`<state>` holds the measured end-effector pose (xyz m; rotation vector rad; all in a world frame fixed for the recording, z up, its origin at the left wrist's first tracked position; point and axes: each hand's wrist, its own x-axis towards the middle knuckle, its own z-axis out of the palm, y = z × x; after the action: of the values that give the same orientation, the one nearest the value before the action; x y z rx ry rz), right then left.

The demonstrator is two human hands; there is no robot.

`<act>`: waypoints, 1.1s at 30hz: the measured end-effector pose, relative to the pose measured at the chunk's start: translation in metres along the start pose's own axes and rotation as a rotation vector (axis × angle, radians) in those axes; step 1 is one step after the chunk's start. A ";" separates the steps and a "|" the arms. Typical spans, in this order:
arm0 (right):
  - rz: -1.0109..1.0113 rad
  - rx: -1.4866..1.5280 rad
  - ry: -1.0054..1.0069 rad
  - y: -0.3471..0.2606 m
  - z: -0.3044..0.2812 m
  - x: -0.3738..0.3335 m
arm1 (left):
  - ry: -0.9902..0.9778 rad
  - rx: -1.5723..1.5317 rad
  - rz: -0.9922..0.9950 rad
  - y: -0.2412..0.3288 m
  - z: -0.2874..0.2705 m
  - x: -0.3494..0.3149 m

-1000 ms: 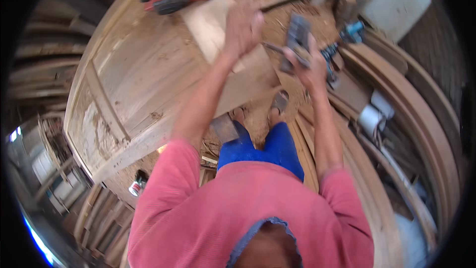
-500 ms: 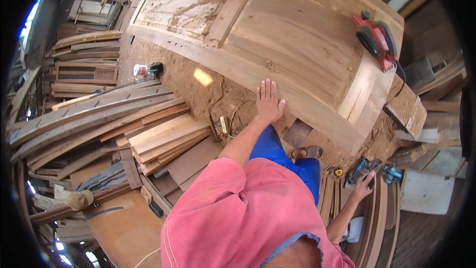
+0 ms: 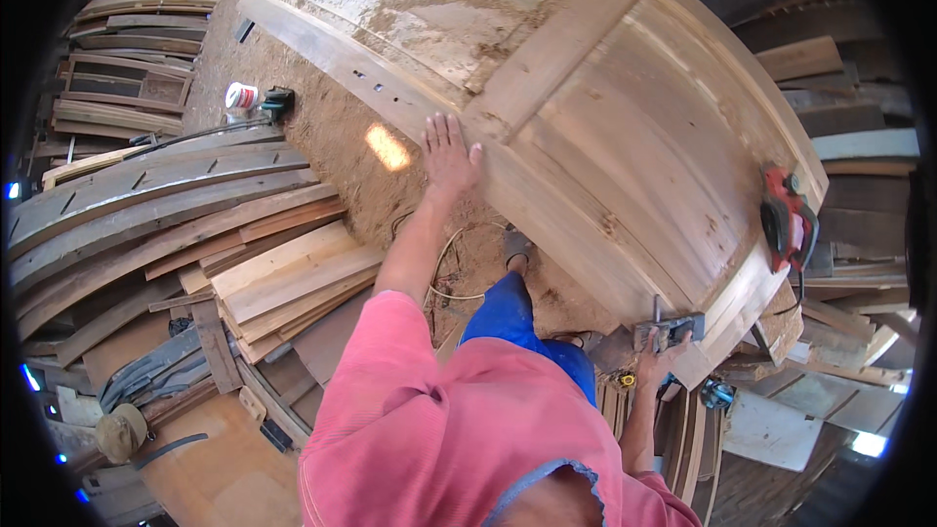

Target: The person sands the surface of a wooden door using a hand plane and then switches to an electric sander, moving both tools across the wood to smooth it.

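A panelled wooden door (image 3: 547, 63) lies flat before me, strewn with shavings. My left hand (image 3: 450, 156) rests on its near edge, fingers stretched and nothing in the grasp. At the door's near right corner, my right hand (image 3: 659, 363) grips a small dark grey metal tool (image 3: 672, 332) with an upright rod. The tool is over or on the door's edge; contact is unclear, and its exact kind does not show. A red and black electric planer (image 3: 784, 220) sits on the right end of the door.
Stacked boards (image 3: 293, 278) and long planks lie at left. A white tub (image 3: 240, 96) stands beside a dark green power tool (image 3: 279, 103) on the dusty ground. Cables (image 3: 444, 268) trail below the door. A blue tool (image 3: 717, 393) is near the right corner.
My right hand has brought the grey metal tool up from the low right to the door's corner. Farther left along the door edge, my left hand remains flat. The view has shifted.
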<state>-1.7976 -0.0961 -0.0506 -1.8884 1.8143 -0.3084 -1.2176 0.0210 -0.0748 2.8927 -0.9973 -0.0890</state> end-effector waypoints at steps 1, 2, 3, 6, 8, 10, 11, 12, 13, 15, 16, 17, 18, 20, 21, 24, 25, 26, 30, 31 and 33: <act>0.020 -0.009 0.034 -0.004 0.012 -0.003 | -0.014 0.002 -0.008 -0.026 -0.003 0.015; 0.038 -0.014 0.069 -0.009 0.024 -0.006 | -0.009 0.011 -0.018 -0.051 -0.008 0.033; 0.106 0.103 0.084 -0.011 0.029 -0.007 | -0.004 0.020 -0.026 -0.075 -0.013 0.048; 0.169 0.214 0.115 -0.019 0.032 -0.008 | -0.078 0.061 -0.162 -0.127 -0.030 0.081; 0.176 0.124 0.105 -0.031 0.031 -0.007 | -0.126 0.113 -0.178 -0.138 -0.032 0.091; 0.217 0.102 0.093 -0.038 0.025 -0.008 | -0.177 0.159 -0.189 -0.125 -0.031 0.092; 0.239 0.092 0.092 -0.038 0.022 -0.008 | -0.214 0.190 -0.149 -0.093 -0.030 0.087; 0.258 0.088 0.085 -0.040 0.021 -0.007 | -0.246 0.227 -0.114 -0.065 -0.030 0.078; 0.260 0.069 0.085 -0.041 0.022 -0.008 | -0.256 0.213 -0.006 -0.047 -0.024 0.066; 0.261 0.051 0.082 -0.041 0.023 -0.006 | -0.165 0.103 0.174 -0.012 -0.013 0.036; 0.258 0.038 0.048 -0.040 0.023 -0.005 | -0.063 0.005 0.247 0.003 -0.010 0.022; 0.257 0.025 0.012 -0.038 0.022 -0.004 | -0.063 0.008 0.247 0.009 -0.008 0.012; 0.258 0.027 0.009 -0.035 0.021 -0.005 | -0.058 -0.080 0.241 0.013 -0.007 0.002; 0.235 -0.104 0.074 -0.020 0.027 -0.004 | -0.036 -0.169 0.244 0.017 -0.007 -0.005; 0.234 -0.098 0.079 -0.012 0.033 -0.004 | -0.043 -0.160 0.285 0.016 -0.008 -0.008; 0.132 0.075 0.168 0.007 0.036 0.000 | -0.063 -0.168 0.356 0.011 -0.007 -0.021; 0.169 0.160 0.117 0.007 0.039 0.001 | -0.084 -0.166 0.384 0.007 -0.007 -0.025; 0.204 0.244 0.065 0.007 0.040 0.001 | -0.082 -0.157 0.380 0.005 -0.006 -0.030; 0.187 0.217 0.055 -0.006 0.039 0.000 | -0.026 -0.149 0.326 0.012 -0.004 -0.036; 0.158 0.123 0.085 0.002 0.039 -0.001 | -0.009 -0.164 0.301 0.020 -0.004 -0.035; 0.118 0.063 0.161 0.003 0.044 -0.002 | 0.030 -0.145 0.255 0.031 -0.001 -0.034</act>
<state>-1.7792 -0.0858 -0.0890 -1.7497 1.9877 -0.4818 -1.2630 0.0178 -0.0699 2.6059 -1.2859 -0.0966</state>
